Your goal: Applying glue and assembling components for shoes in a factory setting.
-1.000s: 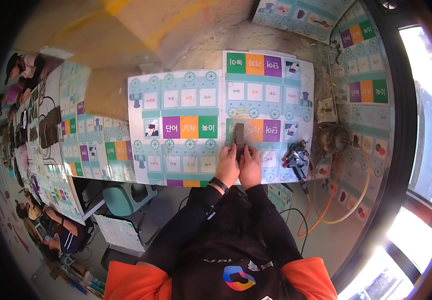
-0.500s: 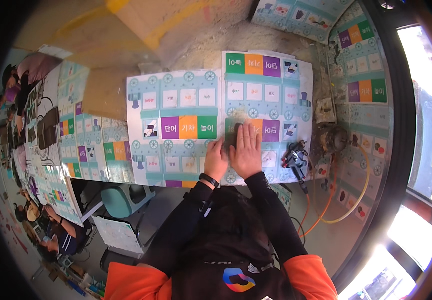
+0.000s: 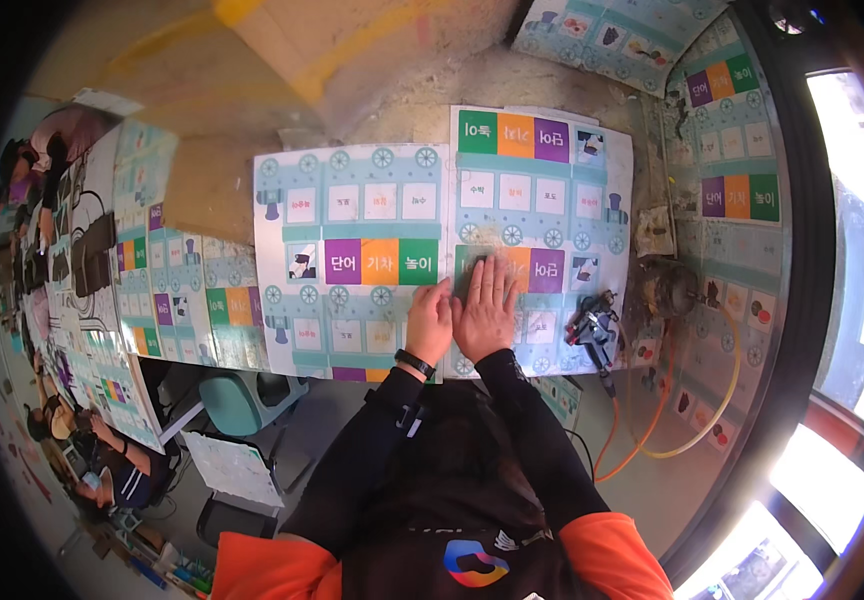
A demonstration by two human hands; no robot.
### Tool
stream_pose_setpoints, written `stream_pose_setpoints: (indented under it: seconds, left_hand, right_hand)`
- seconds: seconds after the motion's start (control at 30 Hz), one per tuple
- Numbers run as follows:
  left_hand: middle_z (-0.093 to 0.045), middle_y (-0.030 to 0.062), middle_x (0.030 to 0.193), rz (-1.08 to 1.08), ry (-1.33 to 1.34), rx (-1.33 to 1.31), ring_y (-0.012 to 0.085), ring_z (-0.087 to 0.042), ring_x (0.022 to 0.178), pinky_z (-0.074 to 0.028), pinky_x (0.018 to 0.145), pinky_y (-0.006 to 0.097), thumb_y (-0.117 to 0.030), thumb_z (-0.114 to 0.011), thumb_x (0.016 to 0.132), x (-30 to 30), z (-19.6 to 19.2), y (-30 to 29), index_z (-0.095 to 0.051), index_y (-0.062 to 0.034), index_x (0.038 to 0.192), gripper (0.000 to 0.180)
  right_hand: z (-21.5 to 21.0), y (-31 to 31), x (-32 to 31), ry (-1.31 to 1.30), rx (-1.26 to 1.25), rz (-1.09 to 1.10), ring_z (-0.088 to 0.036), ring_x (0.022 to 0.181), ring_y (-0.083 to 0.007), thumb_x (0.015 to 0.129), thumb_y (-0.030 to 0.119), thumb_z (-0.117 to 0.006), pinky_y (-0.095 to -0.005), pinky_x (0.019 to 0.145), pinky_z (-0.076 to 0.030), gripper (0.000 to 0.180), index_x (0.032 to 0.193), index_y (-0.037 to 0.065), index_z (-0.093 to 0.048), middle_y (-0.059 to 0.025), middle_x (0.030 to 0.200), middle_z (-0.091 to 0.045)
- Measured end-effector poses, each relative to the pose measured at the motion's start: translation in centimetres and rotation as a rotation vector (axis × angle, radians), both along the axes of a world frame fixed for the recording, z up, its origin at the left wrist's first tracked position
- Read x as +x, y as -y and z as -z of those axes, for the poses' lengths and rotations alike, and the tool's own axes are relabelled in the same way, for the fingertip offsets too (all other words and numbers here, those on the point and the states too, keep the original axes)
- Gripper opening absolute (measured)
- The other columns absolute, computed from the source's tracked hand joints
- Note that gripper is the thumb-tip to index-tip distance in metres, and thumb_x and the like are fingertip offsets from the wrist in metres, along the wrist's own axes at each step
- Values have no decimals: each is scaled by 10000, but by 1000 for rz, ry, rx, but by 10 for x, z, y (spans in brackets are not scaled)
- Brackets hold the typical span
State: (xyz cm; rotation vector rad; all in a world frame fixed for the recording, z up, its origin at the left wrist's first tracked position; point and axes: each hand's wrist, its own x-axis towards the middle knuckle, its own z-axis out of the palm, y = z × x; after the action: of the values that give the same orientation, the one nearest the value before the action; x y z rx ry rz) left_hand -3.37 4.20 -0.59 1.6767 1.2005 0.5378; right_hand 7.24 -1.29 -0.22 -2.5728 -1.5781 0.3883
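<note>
Two printed sheets, a left sheet [image 3: 288, 222] and a right sheet [image 3: 607, 140], lie side by side with teal train pictures, white word cards and coloured title blocks. My right hand [image 3: 484, 318] lies palm down near the seam, its fingers stretched forward over the right sheet. Partly beneath and beside its fingers shows a dark, blurred patch [image 3: 470, 280], perhaps a small block; its kind is unclear. My left hand [image 3: 430, 318] rests on the left sheet close beside the right, fingers loosely extended, with nothing visible in it.
Right of the sheets lie a black tool [image 3: 593, 325] with an orange hose [image 3: 642, 440] and a round metal part [image 3: 670, 290]. Brown cardboard [image 3: 292, 60] stands at the back. Further printed sheets [image 3: 727, 270] lie at right. A teal stool [image 3: 232, 402] and other people are at left.
My right hand has drawn slightly back toward me, and the dark patch shows less beyond its fingers. My left hand stays beside it. The whole view has shifted a little.
</note>
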Motion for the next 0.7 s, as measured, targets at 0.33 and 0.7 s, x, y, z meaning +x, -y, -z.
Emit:
stream_pose_setpoints:
  seconds: [0.33, 0.7]
  left_hand:
    - [-632, 184, 1075, 6, 53, -10, 361, -644, 964, -541, 831, 412, 3, -544, 934, -2, 8, -2, -641, -14, 1231, 313]
    - [-542, 97, 1079, 324, -308, 333, 313, -521, 1034, -404, 871, 467, -45, -595, 825, 25, 5, 11, -554, -42, 1382, 558]
  right_hand:
    - [-18, 1, 4, -94, 85, 110, -151, 1535, -409, 962, 353, -494, -606, 1214, -101, 749, 1526, -93, -283, -253, 1632, -227]
    - [-6, 40, 38, -325, 118, 48, -112, 1530, -450, 965, 211, -501, -587, 1216, -142, 609, 1485, -78, -374, -280, 1610, -241]
